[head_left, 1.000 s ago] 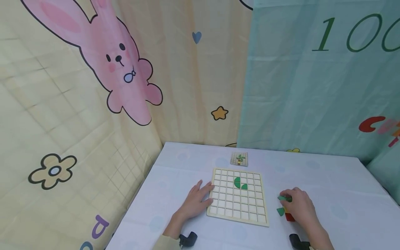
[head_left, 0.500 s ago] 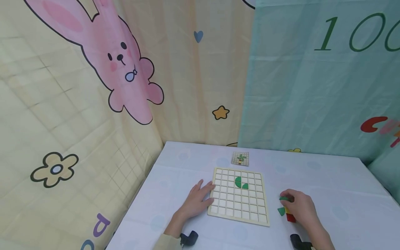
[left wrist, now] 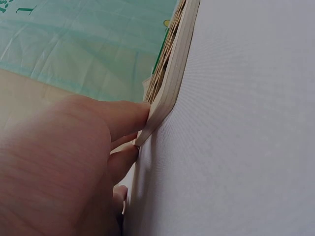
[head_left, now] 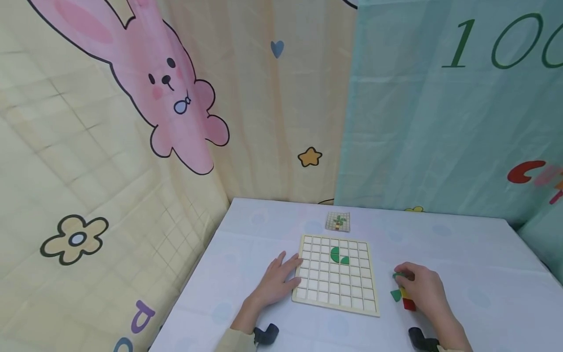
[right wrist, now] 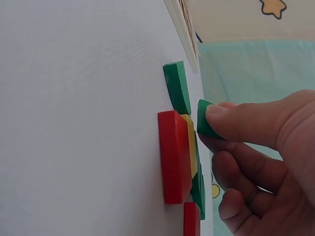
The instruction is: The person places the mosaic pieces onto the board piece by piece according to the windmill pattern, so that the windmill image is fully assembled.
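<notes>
A pale wooden grid board (head_left: 334, 288) lies on the table with several green quarter-round pieces (head_left: 335, 254) set in its upper middle cells. My left hand (head_left: 274, 282) rests at its left edge, fingers spread; in the left wrist view thumb and fingertips touch the board's rim (left wrist: 170, 83). My right hand (head_left: 420, 286) pinches a green piece (right wrist: 206, 120) between thumb and index finger, just above the table. Beside it lie another green piece (right wrist: 176, 86), a red block (right wrist: 173, 157), a yellow block (right wrist: 191, 142) and more green pieces, partly hidden behind them.
Behind the board lies a small pattern card (head_left: 337, 222) with a grid and a coloured figure. A second red block (right wrist: 191, 219) shows at the bottom of the right wrist view. Printed curtains (head_left: 264, 122) hang behind the white table (head_left: 475, 274).
The green piece in my right hand's pinch has turned and shifted slightly, with the hand nearly in place. My left hand stays at the board's edge.
</notes>
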Available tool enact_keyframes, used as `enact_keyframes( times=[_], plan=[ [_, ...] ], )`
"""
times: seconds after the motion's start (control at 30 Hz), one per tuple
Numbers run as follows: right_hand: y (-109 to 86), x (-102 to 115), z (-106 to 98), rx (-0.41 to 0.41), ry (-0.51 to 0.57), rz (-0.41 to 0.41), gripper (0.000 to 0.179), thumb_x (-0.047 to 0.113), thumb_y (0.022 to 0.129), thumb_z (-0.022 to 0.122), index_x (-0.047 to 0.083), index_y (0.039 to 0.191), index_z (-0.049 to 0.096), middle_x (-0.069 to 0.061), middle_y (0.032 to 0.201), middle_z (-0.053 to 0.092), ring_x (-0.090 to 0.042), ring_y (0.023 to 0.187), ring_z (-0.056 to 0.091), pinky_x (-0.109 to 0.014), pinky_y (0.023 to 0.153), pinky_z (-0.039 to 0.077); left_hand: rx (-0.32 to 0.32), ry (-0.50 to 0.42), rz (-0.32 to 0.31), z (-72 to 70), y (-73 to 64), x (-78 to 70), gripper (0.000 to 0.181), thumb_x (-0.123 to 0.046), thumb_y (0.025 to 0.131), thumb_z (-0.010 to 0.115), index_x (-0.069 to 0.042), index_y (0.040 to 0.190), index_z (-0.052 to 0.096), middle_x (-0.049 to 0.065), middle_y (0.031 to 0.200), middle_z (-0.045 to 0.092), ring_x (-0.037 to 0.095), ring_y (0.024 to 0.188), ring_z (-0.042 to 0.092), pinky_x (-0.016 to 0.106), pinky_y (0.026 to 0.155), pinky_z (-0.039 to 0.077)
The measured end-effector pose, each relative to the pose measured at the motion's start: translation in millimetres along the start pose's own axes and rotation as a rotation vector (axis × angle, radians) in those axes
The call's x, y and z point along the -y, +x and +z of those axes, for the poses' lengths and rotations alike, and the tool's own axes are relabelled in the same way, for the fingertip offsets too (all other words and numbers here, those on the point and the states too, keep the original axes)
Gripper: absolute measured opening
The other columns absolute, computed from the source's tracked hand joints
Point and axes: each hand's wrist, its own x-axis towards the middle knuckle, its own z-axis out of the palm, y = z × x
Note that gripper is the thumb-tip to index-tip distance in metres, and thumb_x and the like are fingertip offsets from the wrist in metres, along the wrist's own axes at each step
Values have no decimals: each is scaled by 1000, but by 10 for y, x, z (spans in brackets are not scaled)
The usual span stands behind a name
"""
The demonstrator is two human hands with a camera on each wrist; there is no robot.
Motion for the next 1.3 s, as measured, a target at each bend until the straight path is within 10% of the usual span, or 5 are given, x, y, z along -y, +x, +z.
enact_keyframes(
  times=[1.3],
  plan=[
    [148,380,108,-39,127,-137,15,5,91,70,9,104,74,-10,102,72,-26,89,63,-39,70,58,1,6,-26,19,29,18,54,-38,101,58,-24,152,47,-8,161,35,25,154,9,52,123,10]
  ],
)
